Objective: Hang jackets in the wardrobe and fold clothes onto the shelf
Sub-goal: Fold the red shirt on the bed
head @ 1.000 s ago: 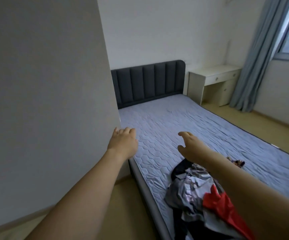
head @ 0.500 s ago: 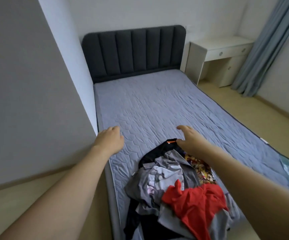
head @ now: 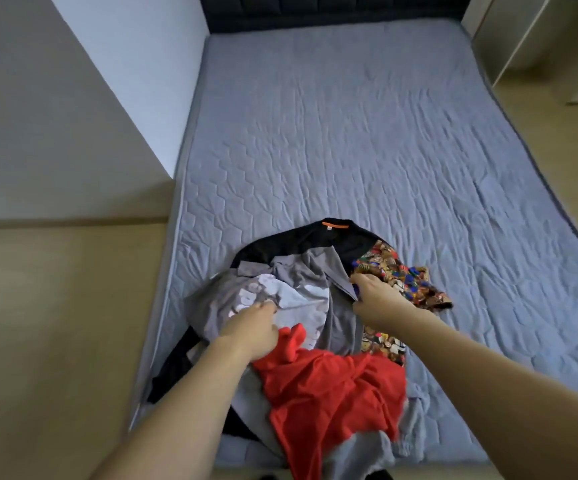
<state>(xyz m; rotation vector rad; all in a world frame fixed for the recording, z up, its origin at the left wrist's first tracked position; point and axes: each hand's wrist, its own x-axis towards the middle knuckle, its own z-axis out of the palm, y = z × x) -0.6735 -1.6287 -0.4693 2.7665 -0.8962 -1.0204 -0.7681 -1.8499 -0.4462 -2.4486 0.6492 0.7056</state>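
Counted on one bed (head: 367, 133): one pile of clothes holding four garments that could be told apart — one grey printed top (head: 301, 289), one red garment (head: 332, 393), one black garment (head: 315, 240), one multicoloured patterned garment (head: 401, 275). Two hands in view: left hand (head: 252, 327), right hand (head: 377, 296)

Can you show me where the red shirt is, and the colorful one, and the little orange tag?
red shirt (head: 329, 393), head view, on its crumpled middle.
colorful cloth (head: 401, 277), head view, on the patterned part past the right hand.
orange tag (head: 335, 223), head view, on the strip at the black garment's collar.
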